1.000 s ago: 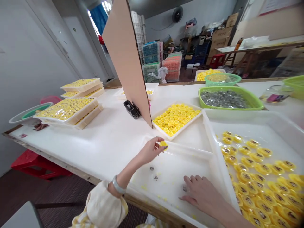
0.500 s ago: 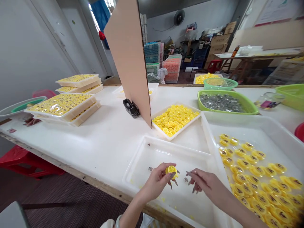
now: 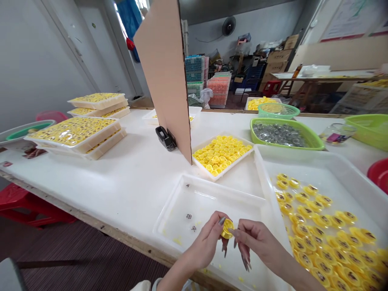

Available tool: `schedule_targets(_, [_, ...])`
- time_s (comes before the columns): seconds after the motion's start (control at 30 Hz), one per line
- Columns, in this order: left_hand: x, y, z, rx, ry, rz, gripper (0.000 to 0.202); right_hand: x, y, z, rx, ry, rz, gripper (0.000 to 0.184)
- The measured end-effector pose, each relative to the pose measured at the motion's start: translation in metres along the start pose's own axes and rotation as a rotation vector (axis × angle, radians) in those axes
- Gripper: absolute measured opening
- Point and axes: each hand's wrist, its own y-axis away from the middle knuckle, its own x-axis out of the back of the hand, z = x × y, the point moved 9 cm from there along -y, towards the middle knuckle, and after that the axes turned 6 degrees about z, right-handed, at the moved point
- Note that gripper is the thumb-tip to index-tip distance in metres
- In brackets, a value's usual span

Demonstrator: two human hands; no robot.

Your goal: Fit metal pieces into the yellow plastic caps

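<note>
1. The left hand (image 3: 209, 238) pinches a yellow cap (image 3: 227, 228) over the white tray (image 3: 182, 194) at the worktop's near edge.
2. The right hand (image 3: 257, 242) touches the cap with its fingertips; it seems to be fitting something in.
3. Next probably needs a firm press.

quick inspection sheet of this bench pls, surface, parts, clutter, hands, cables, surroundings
surface: long white table, with shallow white plastic trays on it
job's things: small round yellow plastic cap held over the near white tray; few small dark inserts loose in that tray
clutter: tray of plain yellow caps; big tray of fitted caps; green basket of metal pieces; stacked filled trays; upright cardboard sheet; black clip
grips: left hand pinches the cap; right hand fingertips touch it
cables: nothing seen
surroundings: stacked crates, boxes, wall fan, red stool
</note>
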Motion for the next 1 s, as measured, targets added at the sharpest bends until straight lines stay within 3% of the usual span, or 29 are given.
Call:
schedule_targets(0.27, [-0.007,-0.003,-0.010,0.046,-0.004,0.104,0.040,0.008,0.000,-0.005,0.063,0.065,0.199,0.049])
schedule_targets(0.37, [-0.008,-0.001,-0.022,0.104,0.027,0.138,0.047,0.008,0.002,-0.009,0.141,0.212,0.266,0.046])
schedule_targets(0.57, [0.005,0.004,-0.052,0.212,0.003,0.325,0.060,0.011,0.006,-0.013,0.228,0.339,0.364,0.045])
schedule_targets(0.67, [0.003,0.005,-0.043,0.135,-0.112,0.335,0.051,0.017,0.014,-0.020,0.303,0.467,0.501,0.046])
schedule_targets(0.8, [-0.004,0.005,-0.028,0.071,-0.182,0.351,0.046,0.016,0.033,-0.045,0.633,0.866,0.739,0.039])
schedule_targets(0.87, [-0.009,0.003,-0.025,0.046,-0.168,0.309,0.044,0.012,0.039,-0.053,0.746,1.004,0.793,0.035])
schedule_targets(1.0, [-0.020,0.002,-0.011,-0.107,-0.221,0.189,0.041,0.014,0.038,-0.054,0.693,0.988,0.757,0.036])
